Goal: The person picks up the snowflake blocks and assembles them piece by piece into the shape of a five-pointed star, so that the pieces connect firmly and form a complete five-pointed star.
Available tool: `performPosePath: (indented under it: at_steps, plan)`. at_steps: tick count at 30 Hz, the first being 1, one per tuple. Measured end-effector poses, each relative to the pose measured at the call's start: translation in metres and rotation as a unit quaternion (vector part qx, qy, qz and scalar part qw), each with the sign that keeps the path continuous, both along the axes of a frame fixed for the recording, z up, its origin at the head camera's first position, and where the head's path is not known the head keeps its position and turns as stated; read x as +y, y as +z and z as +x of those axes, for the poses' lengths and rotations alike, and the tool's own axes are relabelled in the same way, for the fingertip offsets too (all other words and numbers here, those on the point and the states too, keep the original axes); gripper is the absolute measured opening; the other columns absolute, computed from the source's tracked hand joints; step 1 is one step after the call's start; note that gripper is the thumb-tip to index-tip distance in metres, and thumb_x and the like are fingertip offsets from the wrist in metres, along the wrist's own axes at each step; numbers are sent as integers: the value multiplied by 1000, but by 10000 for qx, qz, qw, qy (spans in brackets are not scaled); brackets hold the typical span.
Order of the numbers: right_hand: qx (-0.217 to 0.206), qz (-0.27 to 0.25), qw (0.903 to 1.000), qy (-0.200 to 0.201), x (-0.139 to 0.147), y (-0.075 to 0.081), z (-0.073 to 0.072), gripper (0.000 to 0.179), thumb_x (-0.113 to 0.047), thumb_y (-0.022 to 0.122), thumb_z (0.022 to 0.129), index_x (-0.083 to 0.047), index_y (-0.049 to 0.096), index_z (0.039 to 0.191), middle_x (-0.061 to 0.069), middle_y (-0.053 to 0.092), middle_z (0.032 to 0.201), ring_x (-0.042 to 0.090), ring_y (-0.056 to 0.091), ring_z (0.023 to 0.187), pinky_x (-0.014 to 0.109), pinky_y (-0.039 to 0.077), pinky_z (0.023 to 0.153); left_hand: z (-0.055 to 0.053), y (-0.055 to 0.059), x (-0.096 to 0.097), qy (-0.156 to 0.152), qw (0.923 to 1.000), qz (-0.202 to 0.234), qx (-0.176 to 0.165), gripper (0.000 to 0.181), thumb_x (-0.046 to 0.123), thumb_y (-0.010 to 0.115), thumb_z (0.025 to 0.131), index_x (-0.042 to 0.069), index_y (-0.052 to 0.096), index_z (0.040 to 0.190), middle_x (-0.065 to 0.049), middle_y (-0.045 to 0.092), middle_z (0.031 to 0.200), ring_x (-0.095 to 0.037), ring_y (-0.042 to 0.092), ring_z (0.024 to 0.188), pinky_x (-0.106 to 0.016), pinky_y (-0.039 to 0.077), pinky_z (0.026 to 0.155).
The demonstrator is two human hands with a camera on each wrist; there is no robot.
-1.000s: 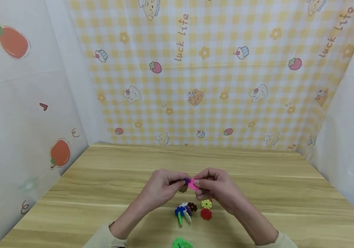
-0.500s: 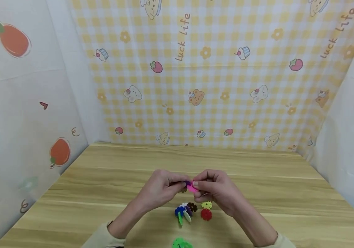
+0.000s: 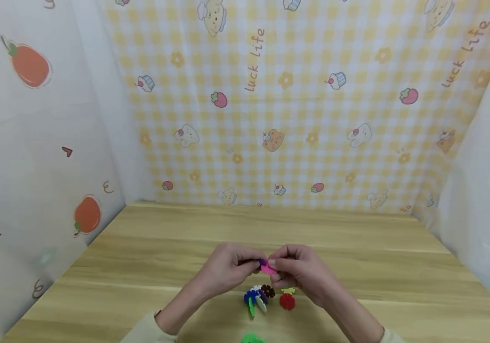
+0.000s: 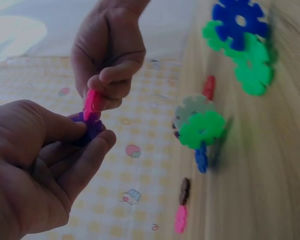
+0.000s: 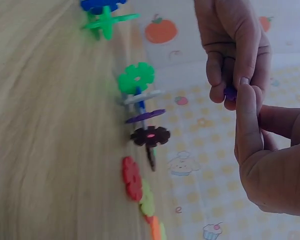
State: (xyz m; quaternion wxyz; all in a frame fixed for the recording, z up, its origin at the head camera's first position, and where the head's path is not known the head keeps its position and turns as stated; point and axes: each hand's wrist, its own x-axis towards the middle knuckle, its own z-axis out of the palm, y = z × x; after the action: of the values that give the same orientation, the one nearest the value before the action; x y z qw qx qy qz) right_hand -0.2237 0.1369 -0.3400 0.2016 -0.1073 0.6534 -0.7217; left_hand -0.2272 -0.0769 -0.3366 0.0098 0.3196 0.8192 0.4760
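Both hands meet above the wooden table. My left hand [image 3: 229,267] pinches a purple notched snowflake disc [image 4: 94,129] between thumb and fingers. A pink snowflake disc [image 4: 91,104] is pinched in my right hand [image 3: 300,267], its edge against the purple one at the notches. The right wrist view shows only a bit of purple between the fingers, and the pink disc is hidden there. Below the hands stands a joined cluster of discs, among them a blue disc [image 3: 250,297], a green disc [image 5: 136,78] and a dark brown disc [image 5: 150,136].
To the cluster's right lie a red disc [image 3: 287,301] and a yellow disc [image 5: 147,199], with an orange disc [image 5: 155,229] beyond. Green discs [image 3: 252,338] with a blue one sit at the near edge. Another brown disc [image 4: 185,191] touches a pink disc [image 4: 180,219].
The pink disc has tilted against the purple one, and my right hand has turned slightly with it. Both hands keep their hold. The head view has shifted slightly, so the scene sits lower.
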Motion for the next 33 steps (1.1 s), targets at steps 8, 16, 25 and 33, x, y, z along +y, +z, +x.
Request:
performPosePath:
  at_steps: [8,16,25,33]
  plan:
    - [-140,181,9996,142,4,1,0,24,-10,65,91,8,58,106,7,66,82,9,65,68,28,58,69,-4,3,3,10,9991,-418,-109,19,11,60,95,21,76,96,13,69,77,-6,50,52,-19,44,51]
    - [-414,183,9989,146,4,0,0,22,-10,66,90,7,58,103,7,65,81,9,64,67,28,58,69,-1,4,5,-12,9986,-358,-390,16,11,61,94,18,75,91,9,67,71,-5,51,53,-19,43,48]
    - [-457,145,9986,210,4,-7,2,22,-9,64,90,7,58,103,7,66,82,9,62,67,26,57,67,1,0,6,-15,9983,-410,-402,17,9,61,93,18,74,88,8,65,68,-3,49,51,-17,40,47]
    - [-374,263,9989,114,1,-9,-4,22,-10,62,92,8,57,105,8,65,83,9,63,68,27,58,67,-7,-2,6,46,9980,-548,-308,13,7,61,92,14,72,91,0,67,71,-5,52,56,-18,40,49]
